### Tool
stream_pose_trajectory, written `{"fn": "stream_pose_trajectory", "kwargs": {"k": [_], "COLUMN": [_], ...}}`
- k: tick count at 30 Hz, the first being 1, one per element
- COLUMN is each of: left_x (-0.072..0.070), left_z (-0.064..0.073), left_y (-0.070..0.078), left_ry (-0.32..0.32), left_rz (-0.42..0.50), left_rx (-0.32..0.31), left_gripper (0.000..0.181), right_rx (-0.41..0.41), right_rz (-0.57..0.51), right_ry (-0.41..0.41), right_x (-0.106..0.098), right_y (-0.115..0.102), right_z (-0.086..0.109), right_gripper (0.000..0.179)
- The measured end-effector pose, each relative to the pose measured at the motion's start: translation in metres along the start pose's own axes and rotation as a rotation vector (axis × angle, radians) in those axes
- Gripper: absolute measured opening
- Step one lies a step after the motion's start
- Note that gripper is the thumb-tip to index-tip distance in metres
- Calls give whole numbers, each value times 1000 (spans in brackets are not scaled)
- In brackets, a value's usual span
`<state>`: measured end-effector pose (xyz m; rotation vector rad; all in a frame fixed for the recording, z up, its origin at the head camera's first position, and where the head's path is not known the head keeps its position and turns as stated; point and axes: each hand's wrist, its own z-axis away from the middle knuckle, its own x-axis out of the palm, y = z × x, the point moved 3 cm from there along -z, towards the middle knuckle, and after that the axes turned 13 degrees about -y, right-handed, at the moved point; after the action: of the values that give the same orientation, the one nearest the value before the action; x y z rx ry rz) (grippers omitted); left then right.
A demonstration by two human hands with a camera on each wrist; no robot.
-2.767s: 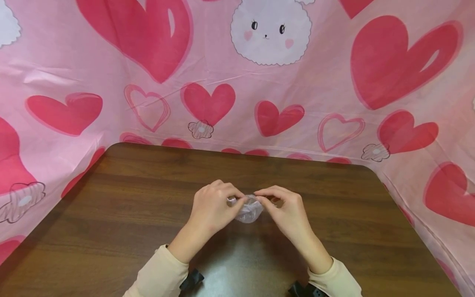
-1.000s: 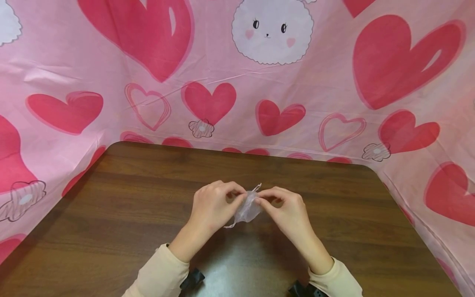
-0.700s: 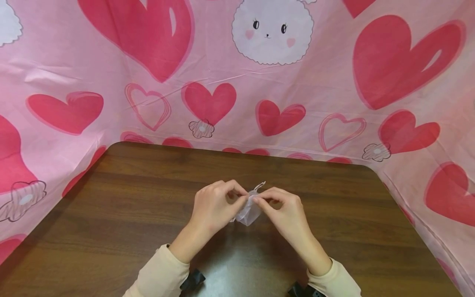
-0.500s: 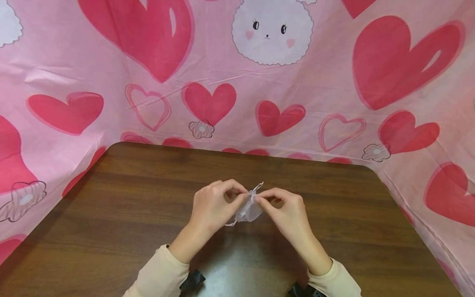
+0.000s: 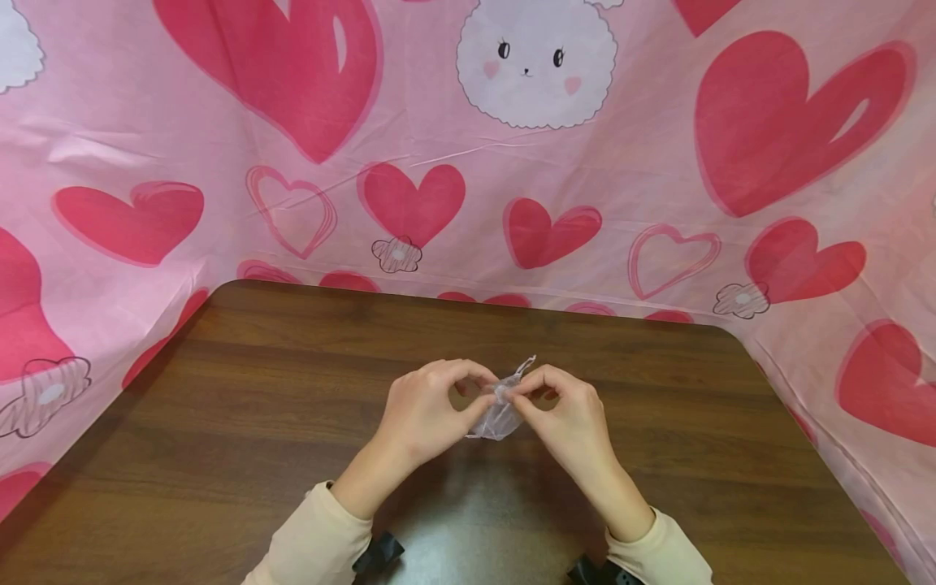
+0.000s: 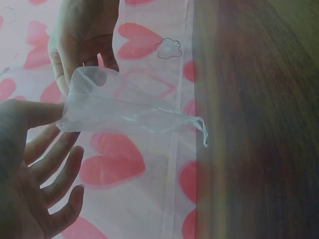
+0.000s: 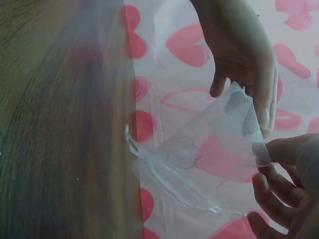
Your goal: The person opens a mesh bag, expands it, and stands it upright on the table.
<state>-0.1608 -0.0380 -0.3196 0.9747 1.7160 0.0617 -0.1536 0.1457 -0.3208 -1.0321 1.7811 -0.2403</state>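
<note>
A small sheer white drawstring pouch point(image 5: 500, 421) is stretched between two hands above the table. My left hand point(image 5: 426, 413) pinches one part of its edge between thumb and forefinger. Close beside it, my right hand point(image 5: 569, 406) pinches the edge as well. The left wrist view shows the pouch point(image 6: 124, 112) see-through and apparently empty, its cord point(image 6: 202, 130) dangling at the end away from the fingers. From the right wrist, the pouch point(image 7: 209, 139) looks spread into a triangle, with the cords point(image 7: 174, 191) along its lower side. Both hands' other fingers are loosely bent.
Under the hands lies a dark brown wooden table point(image 5: 307, 357) with rounded far corners. A pink cloth point(image 5: 431, 97) printed with red hearts hangs along its back and sides. Black straps point(image 5: 379, 552) sit at the wrists beneath beige sleeves point(image 5: 314, 536).
The left hand has shifted slightly right. The pouch has turned between the fingers, and its cord end now points further up and right; at the earliest frame the pouch hung bunched with that cord unseen.
</note>
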Motion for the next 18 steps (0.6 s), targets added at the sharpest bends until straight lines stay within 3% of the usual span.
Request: {"fn": "stream_pose_trajectory", "kwargs": {"k": [12, 18], "left_x": [-1, 0], "left_z": [-1, -1], "left_y": [-4, -4], "left_ry": [42, 84], "left_rz": [11, 17], "left_rx": [-45, -42], "left_gripper": [15, 11], "right_rx": [-58, -46], "right_rz": [-74, -46], "right_ry": [-55, -64], "right_x": [2, 2], "right_y": [-5, -5], "right_z": [0, 0], "right_gripper": [18, 17]}}
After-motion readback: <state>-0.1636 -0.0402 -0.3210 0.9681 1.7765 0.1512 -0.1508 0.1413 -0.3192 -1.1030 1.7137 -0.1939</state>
